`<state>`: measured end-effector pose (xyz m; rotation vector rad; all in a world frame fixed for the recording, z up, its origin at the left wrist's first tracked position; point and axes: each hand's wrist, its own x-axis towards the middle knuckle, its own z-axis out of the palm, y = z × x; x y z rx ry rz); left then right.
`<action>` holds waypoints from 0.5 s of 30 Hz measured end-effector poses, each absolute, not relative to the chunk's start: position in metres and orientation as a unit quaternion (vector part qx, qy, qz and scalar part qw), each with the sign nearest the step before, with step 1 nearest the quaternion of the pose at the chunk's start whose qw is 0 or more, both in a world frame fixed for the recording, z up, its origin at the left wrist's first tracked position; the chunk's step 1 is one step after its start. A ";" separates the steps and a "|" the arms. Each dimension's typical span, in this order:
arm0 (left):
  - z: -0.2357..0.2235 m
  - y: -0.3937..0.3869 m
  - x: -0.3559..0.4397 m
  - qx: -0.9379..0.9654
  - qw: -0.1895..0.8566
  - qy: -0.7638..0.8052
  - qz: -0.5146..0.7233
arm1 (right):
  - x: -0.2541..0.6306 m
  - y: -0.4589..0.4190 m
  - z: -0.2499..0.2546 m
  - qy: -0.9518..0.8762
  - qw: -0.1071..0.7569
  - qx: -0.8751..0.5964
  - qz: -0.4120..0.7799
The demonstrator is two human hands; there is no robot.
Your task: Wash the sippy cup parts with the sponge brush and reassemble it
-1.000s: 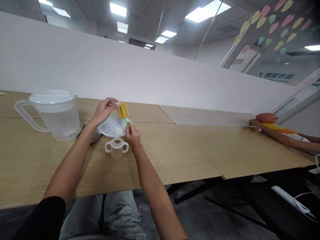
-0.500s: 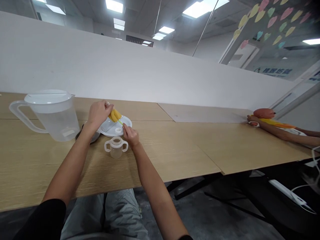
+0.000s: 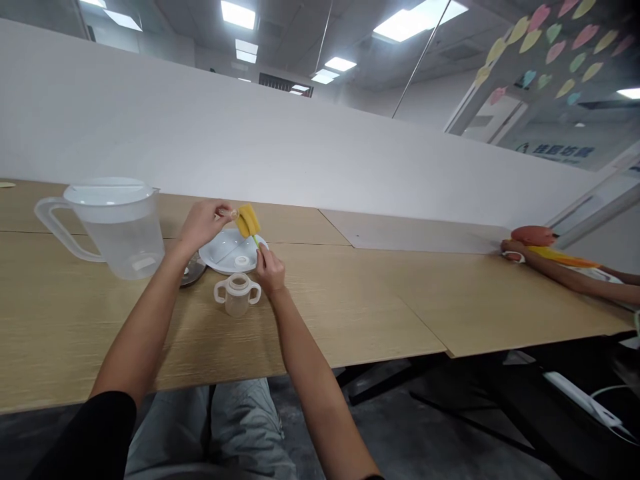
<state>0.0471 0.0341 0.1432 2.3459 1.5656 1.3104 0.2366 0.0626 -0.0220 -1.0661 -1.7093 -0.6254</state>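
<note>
I judge the work under way, not finished: my left hand [image 3: 203, 223] pinches a small clear plastic piece [image 3: 229, 214], while my right hand [image 3: 271, 268] pinches the thin green handle of a yellow sponge-headed brush [image 3: 249, 221], raised above the round white plate [image 3: 211, 253]. The sponge is right by the clear piece (touching or merely beside it, I can't tell). The two-handled translucent plastic cup [image 3: 237, 304] stands upright and open nearby, in neither hand; whether the sponge has been in it doesn't show. A small white plastic ring [image 3: 242, 261] lies on the plate. My left forearm [image 3: 145, 320] partly blocks a dark round metal dish [image 3: 194, 272]; the tall translucent lidded pitcher [image 3: 123, 230] stands left of that.
</note>
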 end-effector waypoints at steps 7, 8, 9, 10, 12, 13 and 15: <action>0.145 0.035 0.040 0.763 -0.025 0.542 0.351 | 0.234 0.060 -0.021 -0.703 0.512 -0.440 -0.222; 0.147 0.035 0.033 0.763 -0.020 0.557 0.327 | 0.234 0.060 -0.021 -0.705 0.515 -0.439 -0.213; 0.148 0.036 0.026 0.761 -0.018 0.575 0.300 | 0.233 0.060 -0.020 -0.702 0.522 -0.440 -0.204; 0.149 0.037 0.017 0.757 -0.018 0.595 0.271 | 0.233 0.061 -0.020 -0.694 0.534 -0.442 -0.194; 0.149 0.041 -0.002 0.736 -0.025 0.644 0.208 | 0.233 0.062 -0.018 -0.669 0.566 -0.450 -0.175; 0.147 0.043 -0.011 0.721 -0.022 0.671 0.174 | 0.233 0.063 -0.017 -0.655 0.580 -0.455 -0.165; 0.141 0.049 -0.027 0.692 0.009 0.715 0.104 | 0.233 0.063 -0.015 -0.638 0.598 -0.460 -0.154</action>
